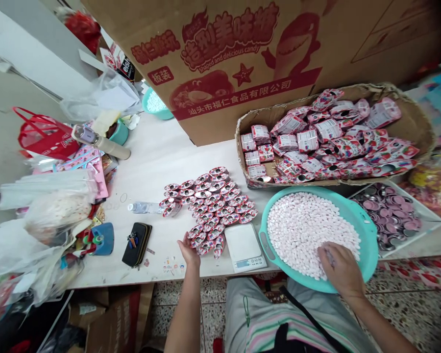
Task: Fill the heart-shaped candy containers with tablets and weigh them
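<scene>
So my right hand was down in the lower right of the frame, fingers curled into the white candies in the teal basin. Couldn't tell if it had grabbed any. My left hand was at lower centre, loose and open, not gripping anything, fingertips right by the near left edge of the strawberry packs.

Those packs stood bunched mid-frame, open ends up. Most of the oval mouths ran long ways across the frame, tipped up a bit toward the right. From my left hand they lay up and to the right, basically next door; from my right they were way over left, past the scale.

Farther up on the right sat a cardboard tray heaped with more packs, and behind it a big carton.
</scene>
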Demonstrator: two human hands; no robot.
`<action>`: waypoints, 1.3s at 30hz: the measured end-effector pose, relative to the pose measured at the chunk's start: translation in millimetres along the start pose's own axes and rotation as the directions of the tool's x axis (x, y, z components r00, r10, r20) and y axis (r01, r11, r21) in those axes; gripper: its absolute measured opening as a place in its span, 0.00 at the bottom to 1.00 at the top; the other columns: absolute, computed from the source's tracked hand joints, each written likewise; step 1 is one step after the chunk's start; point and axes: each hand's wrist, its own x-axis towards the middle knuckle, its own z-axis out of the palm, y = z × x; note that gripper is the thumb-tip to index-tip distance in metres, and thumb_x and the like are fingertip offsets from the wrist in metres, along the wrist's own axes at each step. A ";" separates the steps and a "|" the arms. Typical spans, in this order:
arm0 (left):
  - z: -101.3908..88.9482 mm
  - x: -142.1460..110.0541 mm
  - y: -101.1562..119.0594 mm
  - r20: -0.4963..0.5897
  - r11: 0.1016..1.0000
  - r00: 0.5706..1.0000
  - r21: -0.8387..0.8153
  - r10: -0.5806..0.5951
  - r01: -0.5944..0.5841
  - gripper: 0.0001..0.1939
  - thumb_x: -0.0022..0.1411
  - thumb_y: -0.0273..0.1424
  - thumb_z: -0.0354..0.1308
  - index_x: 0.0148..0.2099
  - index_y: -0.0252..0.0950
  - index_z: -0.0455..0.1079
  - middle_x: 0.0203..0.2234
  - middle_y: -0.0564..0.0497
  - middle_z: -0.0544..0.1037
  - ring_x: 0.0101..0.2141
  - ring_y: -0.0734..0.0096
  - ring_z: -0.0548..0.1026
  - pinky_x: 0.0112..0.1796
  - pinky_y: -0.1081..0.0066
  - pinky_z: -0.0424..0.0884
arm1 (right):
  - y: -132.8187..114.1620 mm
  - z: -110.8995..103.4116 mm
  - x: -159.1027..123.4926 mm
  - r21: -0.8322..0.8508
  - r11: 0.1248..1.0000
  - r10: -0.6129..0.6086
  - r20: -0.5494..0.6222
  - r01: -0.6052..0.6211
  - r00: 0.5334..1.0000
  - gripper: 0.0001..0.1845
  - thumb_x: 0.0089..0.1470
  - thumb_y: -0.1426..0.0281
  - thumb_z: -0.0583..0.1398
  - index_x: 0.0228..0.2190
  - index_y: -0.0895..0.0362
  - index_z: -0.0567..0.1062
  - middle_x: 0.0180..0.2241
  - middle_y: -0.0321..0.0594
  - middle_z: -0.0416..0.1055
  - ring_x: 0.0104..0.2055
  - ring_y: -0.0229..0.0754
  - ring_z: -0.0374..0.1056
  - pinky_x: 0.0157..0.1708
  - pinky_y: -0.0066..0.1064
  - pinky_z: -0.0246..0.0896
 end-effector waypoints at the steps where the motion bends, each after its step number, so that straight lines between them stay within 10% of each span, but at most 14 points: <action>1: 1.0 -1.6 -1.9 -0.028 1.000 1.000 -0.007 0.006 -0.006 0.29 0.64 0.48 0.34 0.50 0.38 0.69 0.47 0.45 0.74 0.46 0.63 0.73 0.46 0.64 0.68 | 0.3 0.3 -0.2 0.000 1.000 -0.001 -0.002 0.001 1.000 0.10 0.53 0.64 0.55 0.33 0.57 0.70 0.35 0.46 0.71 0.40 0.46 0.66 0.44 0.38 0.59; 13: 10.2 -23.7 -39.3 -0.233 0.901 0.931 0.398 0.281 -0.172 0.26 0.61 0.43 0.38 0.55 0.35 0.60 0.52 0.43 0.69 0.52 0.63 0.68 0.50 0.63 0.66 | 1.5 3.5 0.5 0.047 0.999 0.006 -0.017 -0.005 1.000 0.10 0.53 0.64 0.55 0.33 0.57 0.71 0.35 0.46 0.71 0.40 0.46 0.65 0.44 0.39 0.59; 21: 16.3 -94.7 -53.1 -0.363 0.752 0.799 0.639 0.479 -0.161 0.20 0.59 0.43 0.45 0.49 0.36 0.60 0.50 0.37 0.66 0.57 0.49 0.60 0.56 0.50 0.54 | -6.1 -1.3 9.2 0.206 0.973 0.108 -0.022 -0.101 0.994 0.10 0.55 0.63 0.54 0.35 0.56 0.70 0.37 0.46 0.69 0.43 0.47 0.63 0.45 0.41 0.60; 27: 70.7 -177.7 -53.8 0.089 0.422 0.694 0.737 0.715 -0.528 0.22 0.56 0.40 0.53 0.51 0.35 0.61 0.47 0.40 0.68 0.54 0.52 0.62 0.56 0.49 0.53 | 17.5 -26.0 52.4 0.415 0.910 -0.028 0.048 0.006 0.998 0.09 0.56 0.64 0.54 0.38 0.55 0.68 0.39 0.45 0.68 0.45 0.46 0.62 0.47 0.42 0.58; 34: 175.8 -263.1 -29.5 0.490 0.414 0.596 0.435 0.636 -0.800 0.14 0.53 0.34 0.59 0.44 0.40 0.70 0.48 0.44 0.68 0.55 0.54 0.59 0.59 0.54 0.46 | 49.9 -70.5 80.4 0.469 0.882 -0.141 0.186 0.039 0.972 0.09 0.58 0.66 0.50 0.33 0.54 0.69 0.35 0.43 0.69 0.41 0.45 0.64 0.42 0.40 0.61; 39: 237.8 -268.3 -1.8 0.695 0.360 0.469 0.311 0.545 -0.880 0.13 0.51 0.31 0.61 0.42 0.39 0.72 0.46 0.44 0.70 0.56 0.52 0.58 0.60 0.53 0.43 | 57.1 -71.6 73.3 0.478 0.878 -0.171 0.234 0.040 0.957 0.09 0.57 0.67 0.50 0.32 0.54 0.69 0.33 0.42 0.69 0.39 0.45 0.65 0.39 0.38 0.61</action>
